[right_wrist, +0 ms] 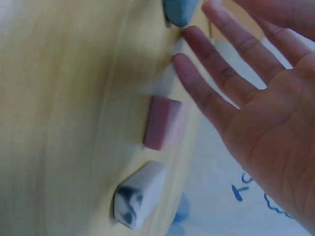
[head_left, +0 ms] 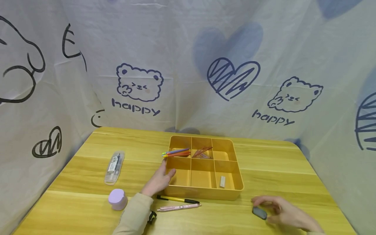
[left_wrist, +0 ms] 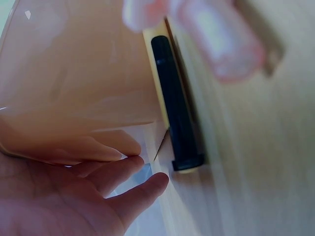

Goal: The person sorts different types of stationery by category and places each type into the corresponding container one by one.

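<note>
My left hand (head_left: 160, 179) holds the left wall of a yellow compartment box (head_left: 202, 193), thumb over the rim and fingers along the outside. In the left wrist view, its fingers (left_wrist: 142, 194) lie against the box's side (left_wrist: 78, 64). At the right of the table, my right hand (head_left: 286, 212) hovers around a grey-blue eraser (head_left: 259, 213). The right wrist view shows its fingers (right_wrist: 199, 88) extended, the eraser (right_wrist: 180, 11) just beyond their tips. Near it lie a pink eraser (right_wrist: 160, 123) and a white one with black marks (right_wrist: 140, 194).
Thin coloured sticks (head_left: 177, 152) and reddish-brown slim items (head_left: 202, 151) lie in back compartments. A whitish eraser (head_left: 222, 181) sits front right. Before the box are a yellow-black pen (head_left: 177, 199) and pink pen (head_left: 177, 207); left, a clear case (head_left: 114, 168) and purple container (head_left: 118, 198).
</note>
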`<control>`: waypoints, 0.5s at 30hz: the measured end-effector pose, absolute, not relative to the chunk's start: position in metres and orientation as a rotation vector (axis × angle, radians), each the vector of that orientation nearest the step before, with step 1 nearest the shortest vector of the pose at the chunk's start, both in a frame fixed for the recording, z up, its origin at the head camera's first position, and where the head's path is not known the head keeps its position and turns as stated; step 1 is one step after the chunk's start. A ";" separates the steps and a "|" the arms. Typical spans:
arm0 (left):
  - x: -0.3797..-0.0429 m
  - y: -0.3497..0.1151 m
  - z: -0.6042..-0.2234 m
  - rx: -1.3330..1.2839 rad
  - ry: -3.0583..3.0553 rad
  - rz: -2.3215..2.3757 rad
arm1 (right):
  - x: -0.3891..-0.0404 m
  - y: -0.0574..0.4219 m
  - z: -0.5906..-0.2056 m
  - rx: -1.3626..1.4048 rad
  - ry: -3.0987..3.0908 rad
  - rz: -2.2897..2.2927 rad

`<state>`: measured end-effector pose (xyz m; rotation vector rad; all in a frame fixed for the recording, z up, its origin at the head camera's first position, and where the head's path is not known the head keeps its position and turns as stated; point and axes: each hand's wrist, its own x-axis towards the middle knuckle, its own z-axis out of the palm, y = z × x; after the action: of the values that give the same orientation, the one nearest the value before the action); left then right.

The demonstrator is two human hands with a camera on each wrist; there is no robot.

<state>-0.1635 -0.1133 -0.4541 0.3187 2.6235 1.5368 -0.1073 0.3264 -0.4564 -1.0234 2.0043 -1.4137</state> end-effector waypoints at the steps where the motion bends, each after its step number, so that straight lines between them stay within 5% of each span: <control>1: -0.164 -0.113 -0.454 0.318 2.622 1.536 | -0.108 0.325 -0.457 -1.050 2.006 -1.398; 15: -0.164 -0.114 -0.456 0.317 2.641 1.517 | -0.114 0.318 -0.464 -1.281 2.207 -1.193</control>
<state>-0.1638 -0.1138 -0.4561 0.3172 2.6414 1.5170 -0.1137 0.3179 -0.4635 -1.2812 2.2070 -1.1935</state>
